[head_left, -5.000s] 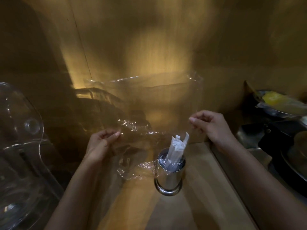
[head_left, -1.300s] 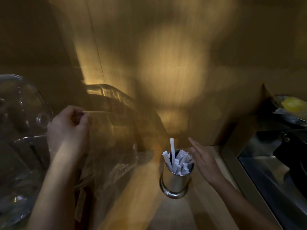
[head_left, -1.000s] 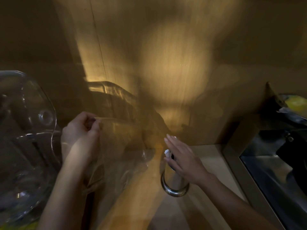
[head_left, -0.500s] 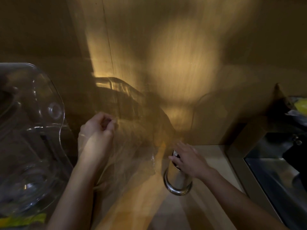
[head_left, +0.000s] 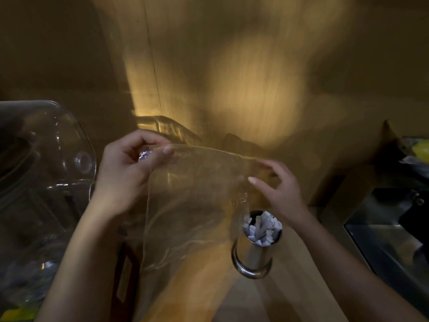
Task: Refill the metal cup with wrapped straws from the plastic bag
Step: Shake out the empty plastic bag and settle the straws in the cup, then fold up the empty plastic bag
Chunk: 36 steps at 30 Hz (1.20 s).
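On the wooden counter (head_left: 290, 296), the metal cup (head_left: 254, 256) is packed with wrapped straws (head_left: 262, 226). Beside it, the clear plastic bag (head_left: 192, 196) is hard to trace. Its top edge is pinched by the left hand (head_left: 130, 173); the right hand (head_left: 278, 189) is spread loosely at its far corner, contact unclear.

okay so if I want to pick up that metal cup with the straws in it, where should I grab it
Probably around the bare side wall of the metal cup, between the flared base and the rim, coming from the right, where the counter is open. The wrapped straws fill the mouth, and the plastic bag crowds its left.
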Tool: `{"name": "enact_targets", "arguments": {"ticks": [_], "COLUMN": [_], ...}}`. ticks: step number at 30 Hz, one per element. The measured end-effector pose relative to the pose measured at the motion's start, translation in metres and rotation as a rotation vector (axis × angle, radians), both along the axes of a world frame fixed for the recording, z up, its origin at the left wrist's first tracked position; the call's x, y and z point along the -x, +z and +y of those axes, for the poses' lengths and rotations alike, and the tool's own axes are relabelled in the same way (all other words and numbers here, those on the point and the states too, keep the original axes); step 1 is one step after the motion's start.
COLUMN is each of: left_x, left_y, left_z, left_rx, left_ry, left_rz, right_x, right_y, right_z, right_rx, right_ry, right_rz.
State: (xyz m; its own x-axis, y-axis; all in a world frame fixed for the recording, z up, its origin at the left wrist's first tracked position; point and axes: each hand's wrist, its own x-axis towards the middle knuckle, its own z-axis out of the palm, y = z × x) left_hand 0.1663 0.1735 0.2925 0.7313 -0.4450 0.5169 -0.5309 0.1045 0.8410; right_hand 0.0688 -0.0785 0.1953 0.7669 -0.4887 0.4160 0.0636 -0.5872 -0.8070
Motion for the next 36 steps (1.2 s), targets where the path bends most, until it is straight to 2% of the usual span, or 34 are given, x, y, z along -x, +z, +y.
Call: {"name": "enact_targets", "arguments": {"ticks": [4, 9, 13, 15, 18, 19, 22, 27, 29, 33, 36], "left_x": [0.001, 0.003, 0.007, 0.007, 0.002, 0.002, 0.004, -0.002, -0.005, -0.002, 0.0], "left_y": [0.001, -0.008, -0.014, -0.018, -0.024, -0.024, -0.029, -0.035, -0.039, -0.042, -0.037], "left_z": [-0.003, 0.001, -0.003, -0.004, 0.006, 0.008, 0.005, -0.003, -0.002, -0.006, -0.01], "left_rx": [0.12, 0.092, -0.004, 0.014, 0.061, 0.016, -0.105, 0.113, 0.072, -0.03, -0.13], "left_ry": [-0.046, -0.092, -0.156, -0.159, -0.287, -0.315, -0.171, 0.026, 0.028, -0.033, -0.095], "left_rz": [0.098, 0.101, 0.051, 0.139, 0.406, 0.407, 0.24, 0.301, 0.278, 0.118, -0.02], "right_x": [0.006, 0.018, 0.02, 0.021, 0.023, 0.024, 0.027, 0.032, 0.034, 0.035, 0.034], "right_y": [0.023, 0.038, 0.038, 0.034, 0.033, 0.034, 0.035, 0.031, 0.028, 0.027, 0.037], "right_z": [-0.002, -0.005, 0.002, 0.003, 0.004, 0.003, 0.001, -0.011, -0.017, -0.021, -0.007], "right_rx": [-0.233, -0.02, -0.029, -0.04, -0.055, -0.052, -0.014, -0.066, -0.065, 0.074, 0.034], "right_ry": [0.09, 0.175, 0.31, 0.303, 0.301, 0.309, 0.34, 0.319, 0.299, 0.259, 0.35], "right_rz": [0.053, 0.209, 0.219, 0.204, 0.197, 0.193, 0.215, 0.282, 0.327, 0.488, 0.465]}}
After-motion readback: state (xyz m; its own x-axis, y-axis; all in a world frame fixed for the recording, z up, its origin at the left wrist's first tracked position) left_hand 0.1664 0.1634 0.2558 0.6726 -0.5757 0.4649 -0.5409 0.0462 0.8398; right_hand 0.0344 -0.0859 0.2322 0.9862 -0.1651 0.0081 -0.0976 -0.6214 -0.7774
